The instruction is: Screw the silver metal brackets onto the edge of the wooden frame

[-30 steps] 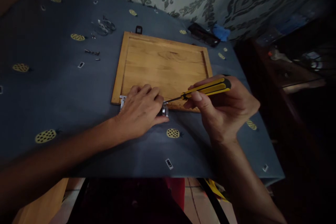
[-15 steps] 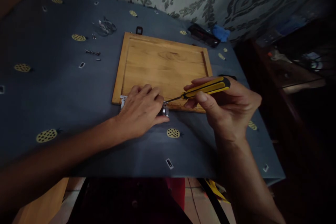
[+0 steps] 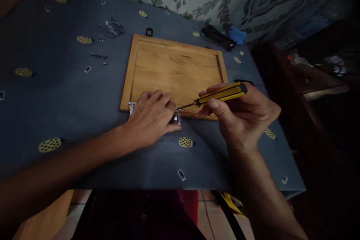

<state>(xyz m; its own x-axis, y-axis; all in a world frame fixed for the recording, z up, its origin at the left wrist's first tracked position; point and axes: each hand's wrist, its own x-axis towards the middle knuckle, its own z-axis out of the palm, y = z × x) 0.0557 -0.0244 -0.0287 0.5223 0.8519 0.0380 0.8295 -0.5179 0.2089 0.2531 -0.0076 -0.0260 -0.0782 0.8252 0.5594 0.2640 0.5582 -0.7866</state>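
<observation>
A framed wooden panel (image 3: 180, 63) lies on the blue patterned tablecloth. My left hand (image 3: 153, 118) is closed over a metal fitting (image 3: 177, 118) at the panel's near edge, its fingers curled on the wood and its thumb along the front. Most of the fitting is hidden under the hand; a metal end shows at each side. My right hand (image 3: 242, 116) grips a yellow and black screwdriver (image 3: 221, 94) between thumb and fingers. The screwdriver slants down to the left, its tip at the fitting's right end beside my left fingers.
Several screws (image 3: 99, 56) lie left of the panel, with a clear plastic-like bundle (image 3: 112, 29) behind them. A black buckle-like piece (image 3: 149, 32) sits at the panel's far edge. Dark glasses (image 3: 218, 37) and a blue cloth (image 3: 237, 35) are at the back right, near the patterned wall covering.
My right thumb and wrist have shifted slightly to the left around the screwdriver handle. My left hand and the panel stay almost in place.
</observation>
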